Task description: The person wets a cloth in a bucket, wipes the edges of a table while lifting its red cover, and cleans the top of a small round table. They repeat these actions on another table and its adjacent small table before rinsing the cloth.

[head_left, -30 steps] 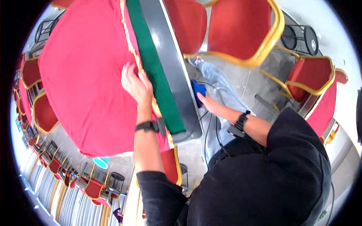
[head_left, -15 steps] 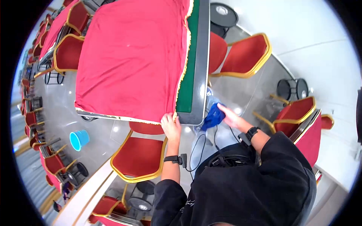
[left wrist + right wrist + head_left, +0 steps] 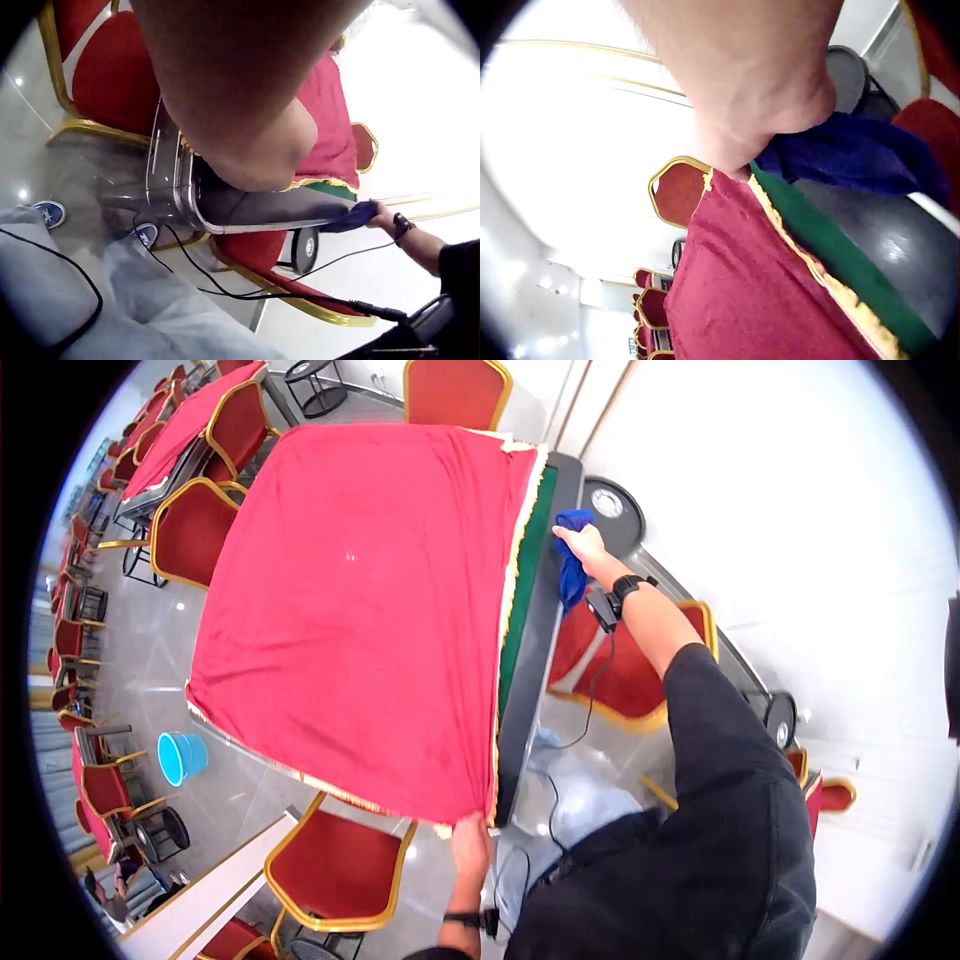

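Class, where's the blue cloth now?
In the head view, the blue cloth is in the right hand at the table's dark border, right of the red tablecloth.

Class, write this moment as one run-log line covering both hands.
left hand: touching red tablecloth at near corner | right hand: gripping blue cloth on dark table rim | green strip: exposed beside rim
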Demonstrator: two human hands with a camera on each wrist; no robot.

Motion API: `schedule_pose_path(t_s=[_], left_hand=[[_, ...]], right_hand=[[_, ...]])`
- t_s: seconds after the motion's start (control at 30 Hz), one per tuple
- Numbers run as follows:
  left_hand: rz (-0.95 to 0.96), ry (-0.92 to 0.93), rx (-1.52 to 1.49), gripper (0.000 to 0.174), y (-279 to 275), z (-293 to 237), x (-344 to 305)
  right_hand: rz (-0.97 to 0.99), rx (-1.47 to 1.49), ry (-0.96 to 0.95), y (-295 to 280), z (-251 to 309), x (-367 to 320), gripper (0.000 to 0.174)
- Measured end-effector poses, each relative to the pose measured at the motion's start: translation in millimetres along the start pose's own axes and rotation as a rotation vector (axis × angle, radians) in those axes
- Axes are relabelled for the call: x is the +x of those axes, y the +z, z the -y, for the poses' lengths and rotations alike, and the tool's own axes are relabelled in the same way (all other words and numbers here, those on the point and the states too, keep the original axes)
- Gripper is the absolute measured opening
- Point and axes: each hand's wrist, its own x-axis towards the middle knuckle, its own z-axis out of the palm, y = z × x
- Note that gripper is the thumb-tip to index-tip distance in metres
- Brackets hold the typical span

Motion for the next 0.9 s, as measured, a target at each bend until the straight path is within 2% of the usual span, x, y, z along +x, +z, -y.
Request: schedule_pose_path(t_s=[0.07, 0.1, 0.2, 0.23, 0.33, 0.43, 0.5, 0.53, 0.57, 0.63, 0.7, 0.73, 0.77, 0.8, 0.83, 0.87, 0.9], left_hand=[[0.008, -0.073, 0.087, 0.042, 3, -5, -4], [0.08, -0.181, 0.131, 0.046, 2, -10, -4], [0.21, -0.332, 0.203, 0.032, 3, -18, -4], [0.182, -0.343, 0.215, 0.028, 6, -20, -4], [0.144, -0.401, 0.28, 0.014, 8, -43, 5], [0.1, -0.339, 0.305, 0.013, 8, -58, 14], [0.053, -0.326, 0.283, 0.015, 12, -57, 17], [0.038, -0.329, 0.275, 0.016, 10, -60, 9], [0.039, -0.328, 0.263, 0.018, 8, -58, 4], [0.018, -0.326, 0.231, 0.02, 17, -56, 1], [0.04, -0.362, 0.25, 0.028, 13, -69, 2], [0.031, -0.37, 0.265, 0.03, 16, -68, 0], [0.018, -0.377, 0.278, 0.033, 20, -66, -3], [0.038, -0.362, 0.354, 0.044, 21, -67, -5], [0.034, -0.365, 0.349, 0.045, 23, -67, -6], [0.031, -0.368, 0.343, 0.045, 23, -73, -2], [0.028, -0.367, 0.336, 0.046, 22, -76, -6]], right_hand=[[-0.162, -0.155, 0.0, 22, 33, 61, 0.058], [-0.137, -0.201, 0.024, 31, 50, 84, 0.064], [-0.127, -0.359, 0.099, 61, 75, 136, 0.08], [-0.138, -0.439, 0.138, 68, 89, 131, 0.072], [-0.151, -0.507, 0.026, 78, 85, 134, 0.056], [-0.058, -0.583, -0.063, 48, 82, 135, 0.037], [-0.156, -0.592, -0.046, 17, 81, 137, 0.037], [-0.165, -0.582, -0.049, -2, 70, 143, 0.049], [-0.185, -0.549, -0.07, -21, 58, 148, 0.05], [-0.174, -0.493, -0.016, -40, -1, 185, 0.047], [-0.003, -0.238, 0.094, -69, -40, 187, 0.049], [0.034, 0.009, 0.161, -73, -79, 204, 0.049], [0.064, 0.112, 0.203, -88, -86, 196, 0.045], [0.058, 0.219, 0.206, -105, -96, 192, 0.042], [0.054, 0.325, 0.206, -119, -106, 188, 0.038], [0.05, 0.425, 0.155, -141, -97, 170, 0.03], [0.045, 0.54, 0.136, -174, -64, 130, 0.029]])
